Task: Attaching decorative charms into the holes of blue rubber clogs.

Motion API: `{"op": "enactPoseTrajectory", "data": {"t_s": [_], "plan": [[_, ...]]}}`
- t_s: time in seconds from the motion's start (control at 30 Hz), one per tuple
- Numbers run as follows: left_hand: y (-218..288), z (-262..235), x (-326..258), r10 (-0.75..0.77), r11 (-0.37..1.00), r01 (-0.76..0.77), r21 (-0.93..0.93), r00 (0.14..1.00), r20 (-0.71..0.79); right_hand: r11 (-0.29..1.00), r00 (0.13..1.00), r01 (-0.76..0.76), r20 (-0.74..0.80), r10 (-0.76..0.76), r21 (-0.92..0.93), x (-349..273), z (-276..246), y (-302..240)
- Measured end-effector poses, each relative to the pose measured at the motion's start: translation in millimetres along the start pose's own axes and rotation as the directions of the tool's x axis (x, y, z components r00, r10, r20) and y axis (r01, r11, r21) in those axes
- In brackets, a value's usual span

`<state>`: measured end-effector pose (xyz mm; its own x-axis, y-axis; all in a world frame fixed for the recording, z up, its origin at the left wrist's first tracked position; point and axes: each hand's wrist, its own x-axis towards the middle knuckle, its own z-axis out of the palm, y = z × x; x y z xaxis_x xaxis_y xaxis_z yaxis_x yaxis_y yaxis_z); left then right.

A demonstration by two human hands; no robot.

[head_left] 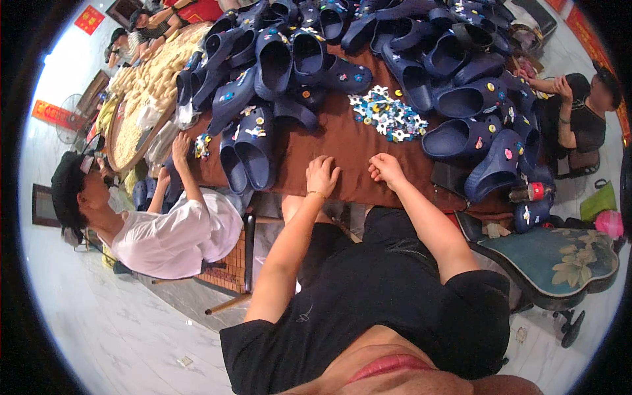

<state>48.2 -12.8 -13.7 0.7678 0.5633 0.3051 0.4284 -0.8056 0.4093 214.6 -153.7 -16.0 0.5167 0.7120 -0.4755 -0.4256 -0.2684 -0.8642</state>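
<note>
My left hand (322, 176) rests on the brown cloth (309, 135) near the table's front edge, fingers loosely spread and nothing in them. To its right, my right hand (387, 169) is closed, its fingers curled together; anything they hold is hidden or too small to name. Beyond both hands lies a heap of small white, blue and yellow shoe charms (390, 115). A pair of navy clogs (253, 153) with charms on them stands left of my left hand. On the right, another navy clog (461, 137) lies closest to my right hand.
Many navy clogs (273, 62) pile up along the table's far side. A person in white (181, 230) sits at left, another in black (579, 122) at right. A bottle (530, 191) lies by the right-hand clogs; a teal-seated chair (546, 260) stands beside me.
</note>
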Motion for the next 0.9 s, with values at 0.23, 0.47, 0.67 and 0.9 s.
{"op": "enactPoseTrajectory", "data": {"t_s": [0.23, 0.47, 0.67, 0.9], "plan": [[10.5, 2.7, -6.6, -0.002, 0.999, 0.005, 0.047, 0.998, -0.060, 0.633, 0.626, 0.388, -0.312, -0.714, -0.670, 80.5, -54.5, -63.8], [4.7, 6.5, -11.2, -0.007, 0.997, 0.013, 0.078, 0.997, -0.080, 0.349, 0.621, -0.133, -0.352, -0.700, -0.928, 111.5, -63.5, -153.1], [7.0, 7.8, -7.1, 0.034, 0.997, -0.027, 0.078, 0.996, -0.088, 0.239, 0.691, -0.221, -0.325, -0.645, -0.945, 151.0, -88.0, -152.9], [5.7, 7.8, -11.6, 0.006, 0.994, 0.003, 0.107, 0.996, -0.089, 0.185, 0.641, -0.058, -0.179, -0.746, -0.981, 92.6, -55.7, -167.5]]}}
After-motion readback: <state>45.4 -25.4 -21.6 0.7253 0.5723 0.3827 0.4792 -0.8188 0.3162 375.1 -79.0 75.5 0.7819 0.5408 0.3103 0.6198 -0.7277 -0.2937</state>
